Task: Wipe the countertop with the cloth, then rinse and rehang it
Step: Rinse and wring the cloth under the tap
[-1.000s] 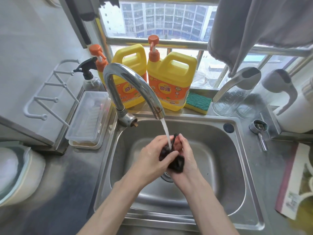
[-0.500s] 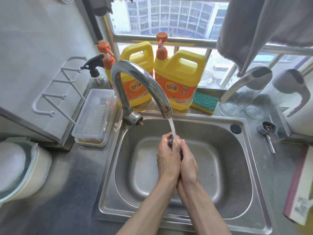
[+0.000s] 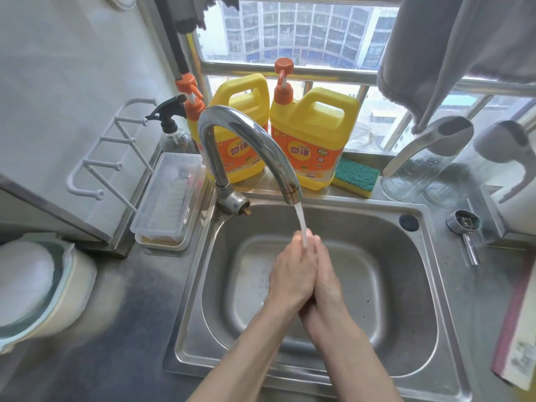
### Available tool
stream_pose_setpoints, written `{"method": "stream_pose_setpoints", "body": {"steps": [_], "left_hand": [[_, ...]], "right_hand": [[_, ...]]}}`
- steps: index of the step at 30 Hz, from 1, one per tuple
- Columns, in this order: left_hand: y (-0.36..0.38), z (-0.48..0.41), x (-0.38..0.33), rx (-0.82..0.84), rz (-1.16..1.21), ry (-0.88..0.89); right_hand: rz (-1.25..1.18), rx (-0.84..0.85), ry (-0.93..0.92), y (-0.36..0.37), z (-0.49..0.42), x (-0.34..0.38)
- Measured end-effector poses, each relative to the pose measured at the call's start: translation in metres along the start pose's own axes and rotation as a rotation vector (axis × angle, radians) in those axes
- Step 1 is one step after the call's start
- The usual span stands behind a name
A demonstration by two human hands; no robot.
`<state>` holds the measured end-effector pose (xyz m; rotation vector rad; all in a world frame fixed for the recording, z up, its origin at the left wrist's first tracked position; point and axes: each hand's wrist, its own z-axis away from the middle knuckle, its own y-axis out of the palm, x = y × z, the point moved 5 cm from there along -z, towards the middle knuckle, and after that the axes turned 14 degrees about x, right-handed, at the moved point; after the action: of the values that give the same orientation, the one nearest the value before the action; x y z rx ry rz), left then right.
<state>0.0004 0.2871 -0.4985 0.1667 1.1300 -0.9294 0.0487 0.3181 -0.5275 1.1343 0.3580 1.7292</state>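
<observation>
Stainless sink [image 3: 377, 285]: both hands over basin.
Left hand [image 3: 293, 274]: flat, fingers straight, palm pressed against right hand [image 3: 329, 277], likewise flat.
Cloth: hidden; cannot tell if it lies between the palms.
Water stream [image 3: 301, 224]: lands on fingertips.
Faucet [image 3: 246, 134]: running.
Yellow detergent jugs [image 3: 313, 134]: behind faucet.

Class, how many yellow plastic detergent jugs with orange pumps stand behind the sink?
2. One yellow jug stands behind the curved chrome tap, partly hidden by it. The other is right of it, beside the green-and-yellow sponge. No others show.
</observation>
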Motion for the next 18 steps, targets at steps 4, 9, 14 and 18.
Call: {"method": "stream_pose_setpoints", "body": {"steps": [4, 9, 14, 18], "left_hand": [[0.002, -0.001, 0.012, 0.140, -0.424, 0.014], [-0.064, 0.003, 0.019, -0.213, 0.351, -0.135], [-0.087, -0.022, 0.017, -0.125, 1.321, -0.249], [-0.096, -0.034, 0.009, -0.222, 1.370, -0.340]], "right_hand": [[-0.190, 0.086, 0.071, 0.001, 0.002, 0.003], [0.167, -0.113, 0.082, -0.007, -0.002, 0.018], [0.386, -0.184, 0.154, 0.006, -0.001, 0.025], [0.468, -0.264, 0.153, 0.008, -0.005, 0.025]]}}
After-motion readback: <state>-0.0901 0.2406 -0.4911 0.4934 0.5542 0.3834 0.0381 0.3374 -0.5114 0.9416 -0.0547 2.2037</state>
